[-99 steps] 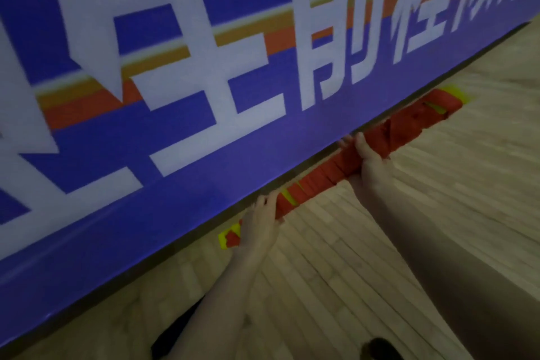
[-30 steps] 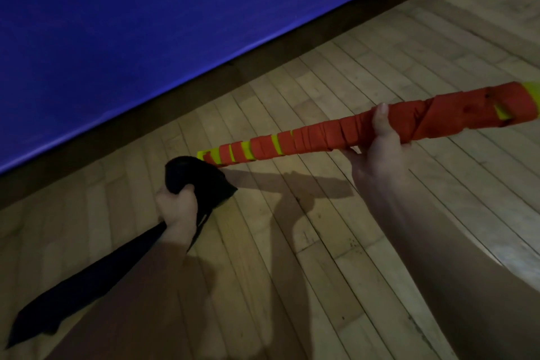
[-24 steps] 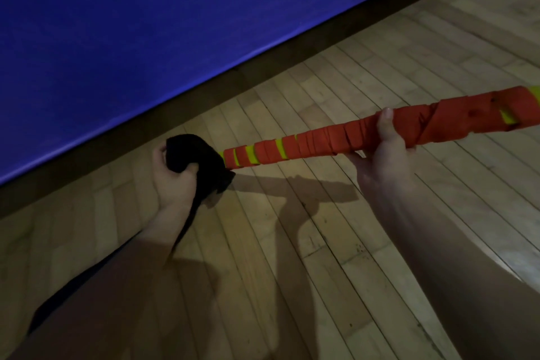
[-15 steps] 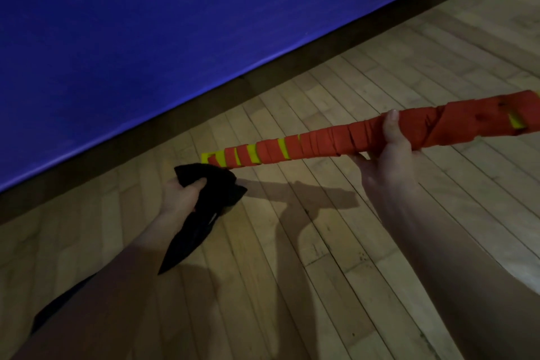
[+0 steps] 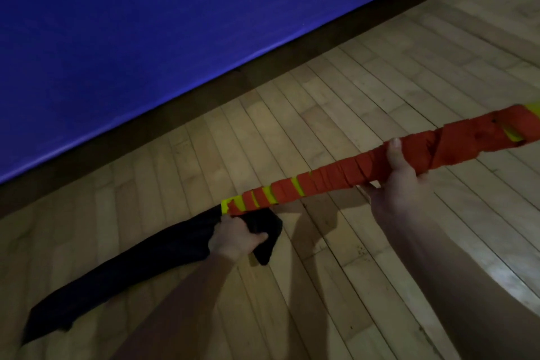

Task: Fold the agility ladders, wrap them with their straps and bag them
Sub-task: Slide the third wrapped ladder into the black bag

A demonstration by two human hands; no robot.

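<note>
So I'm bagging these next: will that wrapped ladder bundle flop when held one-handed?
Probably not much: the ladder bundle stays nearly straight in the right hand. Likely light. The black bag in the left hand droops limply.

The bundled ladder (image 5: 380,164) was orange-red with yellow-green stripes showing between the strap wraps. The bag (image 5: 140,260) was plain black. At twelve o'clock the wall pad (image 5: 175,23) was solid blue above pale wooden floorboards (image 5: 336,102).

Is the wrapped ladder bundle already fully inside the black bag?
No, the ladder bundle is almost wholly outside; only its yellow tip meets the black bag mouth.
</note>
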